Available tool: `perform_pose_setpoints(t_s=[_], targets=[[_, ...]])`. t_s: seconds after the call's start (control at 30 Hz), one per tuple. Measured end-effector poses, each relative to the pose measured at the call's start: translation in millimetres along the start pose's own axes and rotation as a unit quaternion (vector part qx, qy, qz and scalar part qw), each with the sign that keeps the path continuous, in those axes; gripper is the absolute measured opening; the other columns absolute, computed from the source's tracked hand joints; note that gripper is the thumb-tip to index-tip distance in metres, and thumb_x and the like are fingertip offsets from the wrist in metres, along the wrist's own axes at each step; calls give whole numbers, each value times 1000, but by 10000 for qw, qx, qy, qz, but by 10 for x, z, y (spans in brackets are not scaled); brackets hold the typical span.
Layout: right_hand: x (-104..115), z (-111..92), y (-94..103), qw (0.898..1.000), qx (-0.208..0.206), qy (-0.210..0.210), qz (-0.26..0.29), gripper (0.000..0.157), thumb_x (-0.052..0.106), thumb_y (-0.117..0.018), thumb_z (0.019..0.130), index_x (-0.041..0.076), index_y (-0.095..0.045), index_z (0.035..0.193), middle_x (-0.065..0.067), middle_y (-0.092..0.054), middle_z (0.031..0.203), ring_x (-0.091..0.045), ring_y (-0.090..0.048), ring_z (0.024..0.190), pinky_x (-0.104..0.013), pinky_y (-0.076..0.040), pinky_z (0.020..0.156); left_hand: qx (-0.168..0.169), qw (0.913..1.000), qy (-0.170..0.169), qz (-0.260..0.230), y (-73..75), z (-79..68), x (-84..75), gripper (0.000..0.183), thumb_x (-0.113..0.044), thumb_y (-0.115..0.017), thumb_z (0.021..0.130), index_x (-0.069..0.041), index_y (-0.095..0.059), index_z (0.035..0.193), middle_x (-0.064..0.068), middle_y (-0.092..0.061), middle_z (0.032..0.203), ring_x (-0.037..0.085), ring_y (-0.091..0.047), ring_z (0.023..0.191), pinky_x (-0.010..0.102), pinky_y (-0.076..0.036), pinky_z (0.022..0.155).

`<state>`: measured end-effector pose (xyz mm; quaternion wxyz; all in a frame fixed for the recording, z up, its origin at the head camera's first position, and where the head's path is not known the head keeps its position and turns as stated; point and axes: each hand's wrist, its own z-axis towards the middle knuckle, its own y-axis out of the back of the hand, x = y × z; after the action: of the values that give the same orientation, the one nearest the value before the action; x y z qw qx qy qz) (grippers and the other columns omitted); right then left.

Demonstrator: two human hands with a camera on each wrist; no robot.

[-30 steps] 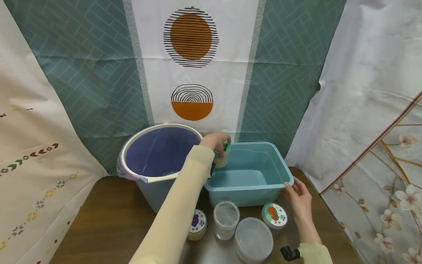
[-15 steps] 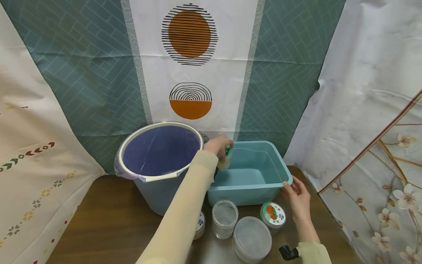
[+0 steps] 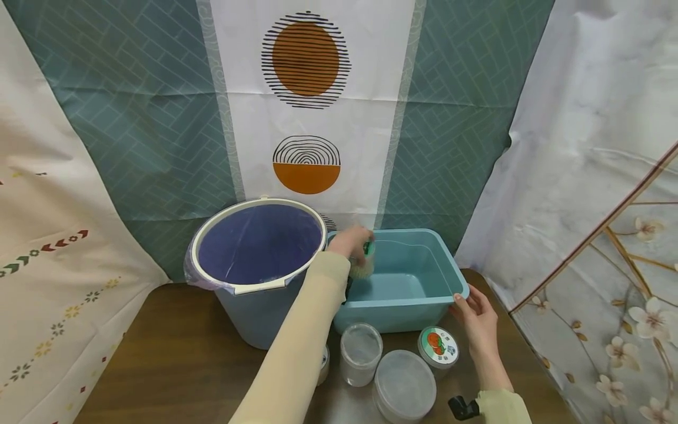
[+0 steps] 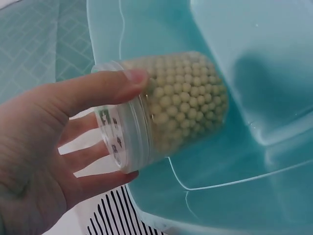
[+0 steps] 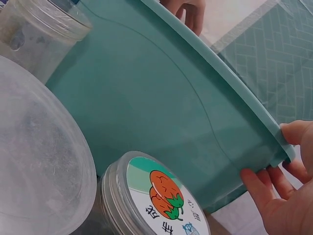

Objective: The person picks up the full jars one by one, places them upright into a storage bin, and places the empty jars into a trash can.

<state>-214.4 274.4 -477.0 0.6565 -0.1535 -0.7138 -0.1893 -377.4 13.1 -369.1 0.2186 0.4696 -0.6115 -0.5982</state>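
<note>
My left hand (image 3: 353,242) grips a clear plastic jar (image 4: 181,103) by its lidded end, over the left part of a teal plastic tub (image 3: 402,304). Pale round beads fill the jar, which lies tilted with its base toward the inside of the tub in the left wrist view. At the tub's near right corner, my right hand (image 3: 479,321) holds the rim between thumb and fingers; the right wrist view shows the fingertips (image 5: 252,180) against the wall. The head view blurs the jar, and the left hand partly covers it.
A blue bucket (image 3: 241,315) with a liner and white rim stands left of the tub. Before the tub are a clear jar (image 3: 361,353), a wide frosted-lid container (image 3: 405,383) and a jar with a persimmon-pictured lid (image 3: 438,347). My left sleeve partly hides another jar (image 3: 323,368).
My left hand has shifted slightly right and down with the jar, lower into the tub. The tub has moved slightly right against the bucket. My right hand keeps its hold on the corner.
</note>
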Motion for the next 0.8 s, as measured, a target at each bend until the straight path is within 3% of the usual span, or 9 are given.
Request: perform_pose_setpoints(t_s=[0.1, 0.3, 0.57, 0.7, 0.8], targets=[[-2, -4, -2, 10000, 10, 4, -7, 60, 28, -61, 98, 12, -38, 151, -13, -46, 146, 15, -60, 88, -9, -53, 74, 21, 10000, -43, 25, -13, -16, 9, 67, -3, -81, 78, -16, -55, 139, 10, -53, 139, 21, -53, 112, 34, -51, 88], [-7, -12, 6, 10000, 26, 25, 2, 61, 27, -62, 98, 11, -37, 151, -16, -45, 147, 15, -59, 86, -12, -53, 77, 403, 9991, -148, 70, -19, -104, 24, 60, 4, -73, 84, -23, -56, 134, 10, -46, 142, 21, -48, 102, 28, -42, 69], [-20, 12, 19, 10000, -15, 30, 11, 59, 26, -62, 98, 11, -39, 150, -13, -46, 143, 14, -60, 87, -12, -54, 77, 363, 9991, -207, 114, -58, -82, 44, 61, 5, -74, 83, -25, -57, 133, 10, -45, 144, 22, -48, 107, 30, -45, 73], [-24, 12, 30, 10000, 43, 40, 18, 60, 26, -62, 98, 10, -38, 151, -15, -45, 145, 14, -59, 86, -19, -53, 83, 332, 9992, 42, 232, -80, -88, 31, 72, 5, -75, 82, -31, -51, 140, 5, -37, 151, 25, -46, 124, 29, -44, 69], [-13, 9, 22, 9999, 44, 53, 89, 60, 25, -62, 98, 9, -38, 150, -16, -45, 145, 14, -60, 86, -17, -54, 81, 331, 9990, 178, 254, -76, -100, 11, 85, 2, -77, 81, -35, -42, 149, 1, -30, 158, 29, -32, 145, 30, -49, 72]])
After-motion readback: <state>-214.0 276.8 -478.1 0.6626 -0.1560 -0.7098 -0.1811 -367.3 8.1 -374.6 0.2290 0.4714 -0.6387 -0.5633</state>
